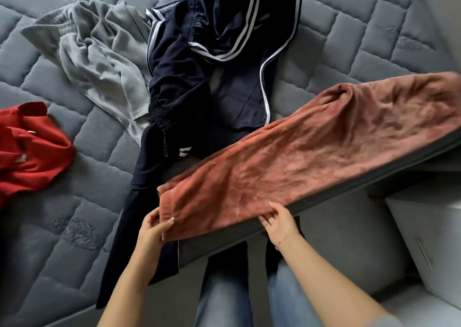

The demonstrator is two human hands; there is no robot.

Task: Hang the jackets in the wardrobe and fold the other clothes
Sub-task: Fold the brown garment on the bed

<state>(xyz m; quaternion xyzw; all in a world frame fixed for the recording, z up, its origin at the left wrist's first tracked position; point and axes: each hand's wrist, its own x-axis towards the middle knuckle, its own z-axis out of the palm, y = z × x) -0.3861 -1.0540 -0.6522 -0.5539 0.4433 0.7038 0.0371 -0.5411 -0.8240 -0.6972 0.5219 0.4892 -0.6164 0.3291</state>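
A long pink-orange garment [311, 152] lies stretched along the near edge of the grey quilted mattress [50, 226]. My left hand [154, 226] pinches its near left corner. At the lower hem, my right hand [279, 223] grips the cloth with curled fingers. A navy tracksuit with white stripes [199, 77] lies crumpled behind it, one part hanging over the mattress edge. A grey garment [99, 59] is bunched at the back left. A red shirt [27, 147] lies at the far left.
A white drawer unit [429, 239] with a metal handle stands to the right of the bed. My legs in blue jeans [224, 289] are against the mattress edge. Bare quilted mattress shows at the front left and back right.
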